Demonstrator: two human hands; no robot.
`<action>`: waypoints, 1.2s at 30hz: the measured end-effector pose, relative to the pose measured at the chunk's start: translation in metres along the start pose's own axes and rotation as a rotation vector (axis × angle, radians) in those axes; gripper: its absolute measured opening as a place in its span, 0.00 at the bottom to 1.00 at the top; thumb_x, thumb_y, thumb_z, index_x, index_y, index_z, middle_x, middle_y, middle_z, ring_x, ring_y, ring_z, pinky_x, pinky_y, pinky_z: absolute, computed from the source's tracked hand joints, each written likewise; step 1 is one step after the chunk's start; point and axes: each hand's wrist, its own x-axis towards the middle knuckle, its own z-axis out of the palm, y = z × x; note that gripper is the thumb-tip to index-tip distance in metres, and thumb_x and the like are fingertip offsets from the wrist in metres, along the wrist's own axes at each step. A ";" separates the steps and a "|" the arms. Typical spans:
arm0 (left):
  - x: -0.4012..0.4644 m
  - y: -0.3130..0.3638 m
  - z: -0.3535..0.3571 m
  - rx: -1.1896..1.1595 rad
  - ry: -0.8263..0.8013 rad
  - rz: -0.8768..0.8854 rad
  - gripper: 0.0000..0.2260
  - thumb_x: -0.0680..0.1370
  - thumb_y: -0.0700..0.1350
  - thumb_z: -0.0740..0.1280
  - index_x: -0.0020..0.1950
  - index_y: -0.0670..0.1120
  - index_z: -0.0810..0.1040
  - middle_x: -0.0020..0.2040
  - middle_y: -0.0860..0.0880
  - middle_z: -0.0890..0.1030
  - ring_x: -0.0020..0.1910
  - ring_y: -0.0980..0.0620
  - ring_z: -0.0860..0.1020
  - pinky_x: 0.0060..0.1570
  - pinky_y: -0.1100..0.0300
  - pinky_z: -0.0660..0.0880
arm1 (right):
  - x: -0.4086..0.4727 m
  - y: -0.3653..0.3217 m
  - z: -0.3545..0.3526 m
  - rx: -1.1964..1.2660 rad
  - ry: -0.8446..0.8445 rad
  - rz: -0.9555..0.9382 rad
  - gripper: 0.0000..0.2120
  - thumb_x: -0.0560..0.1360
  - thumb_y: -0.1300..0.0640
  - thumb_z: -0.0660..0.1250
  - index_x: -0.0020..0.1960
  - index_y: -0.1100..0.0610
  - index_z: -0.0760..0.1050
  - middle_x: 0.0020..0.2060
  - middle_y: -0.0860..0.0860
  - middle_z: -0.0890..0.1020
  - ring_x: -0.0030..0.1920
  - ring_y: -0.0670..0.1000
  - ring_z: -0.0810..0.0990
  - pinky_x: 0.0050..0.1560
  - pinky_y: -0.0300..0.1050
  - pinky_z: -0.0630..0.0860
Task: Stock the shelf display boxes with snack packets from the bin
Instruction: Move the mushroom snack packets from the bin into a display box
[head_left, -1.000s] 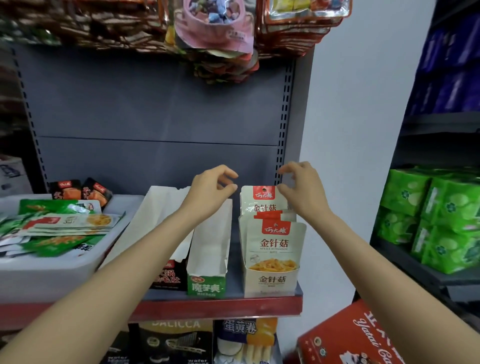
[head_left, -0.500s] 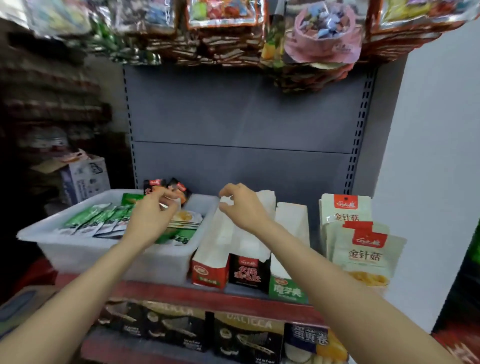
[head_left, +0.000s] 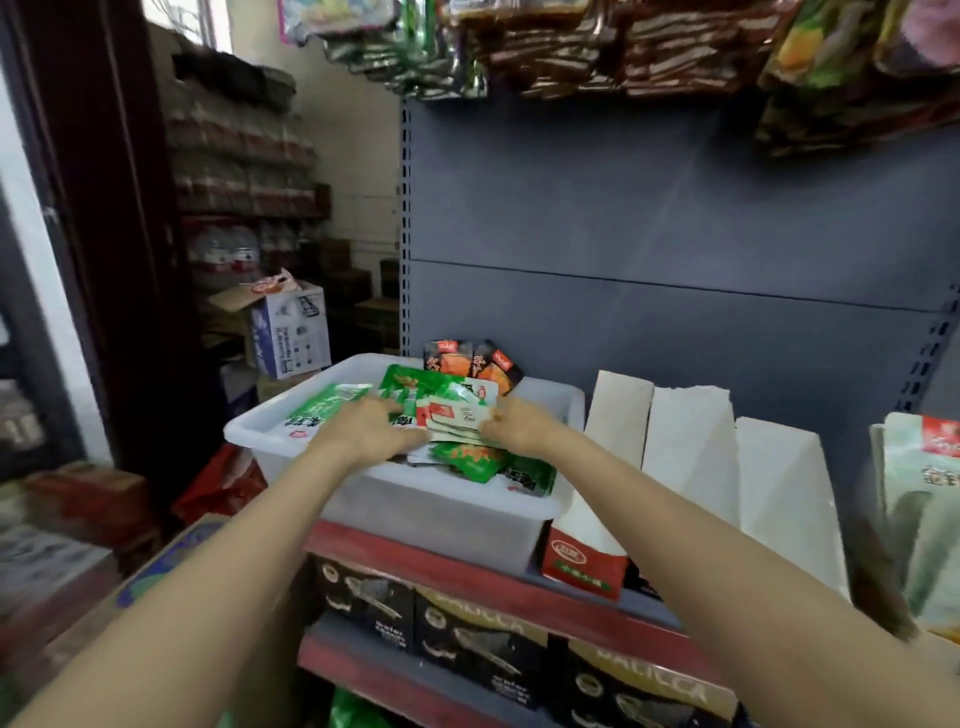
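A white plastic bin (head_left: 415, 512) stands on the shelf, full of green, white and red-black snack packets. Both hands are inside it. My left hand (head_left: 366, 428) and my right hand (head_left: 519, 426) grip the two ends of a small stack of white-and-green packets (head_left: 457, 413) above the other packets. Right of the bin stand three tall white display boxes (head_left: 691, 452), the nearest with a red and green front (head_left: 582, 569). Their insides are hidden from this angle.
A box of pale mushroom-snack pouches (head_left: 930, 499) stands at the far right. Bagged snacks hang overhead (head_left: 597, 47). Black cartons (head_left: 467, 634) fill the shelf below the red shelf edge (head_left: 467, 571). A cardboard carton (head_left: 291, 332) and stacked goods sit behind on the left.
My view has swung left from the display boxes to the bin. Both hands have moved from the boxes into the bin and taken hold of a stack of packets.
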 end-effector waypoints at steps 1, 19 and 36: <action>0.000 0.000 0.000 0.007 0.000 0.006 0.29 0.74 0.60 0.66 0.71 0.50 0.69 0.73 0.46 0.66 0.69 0.44 0.68 0.66 0.51 0.67 | 0.002 -0.003 0.002 -0.053 -0.037 -0.001 0.19 0.81 0.51 0.56 0.61 0.65 0.71 0.59 0.61 0.76 0.57 0.59 0.75 0.51 0.46 0.69; -0.016 0.009 -0.014 -0.803 0.290 -0.051 0.04 0.79 0.40 0.63 0.48 0.43 0.76 0.46 0.42 0.82 0.42 0.45 0.81 0.45 0.53 0.78 | -0.028 -0.024 -0.004 0.237 0.091 -0.259 0.19 0.77 0.61 0.62 0.68 0.57 0.68 0.63 0.49 0.73 0.59 0.52 0.74 0.61 0.46 0.71; -0.079 0.134 -0.023 -0.962 0.052 0.228 0.21 0.74 0.36 0.70 0.60 0.50 0.66 0.46 0.48 0.81 0.42 0.52 0.81 0.34 0.58 0.81 | -0.140 0.045 -0.077 0.889 0.477 0.009 0.02 0.77 0.61 0.64 0.46 0.58 0.74 0.44 0.53 0.81 0.42 0.50 0.81 0.43 0.51 0.81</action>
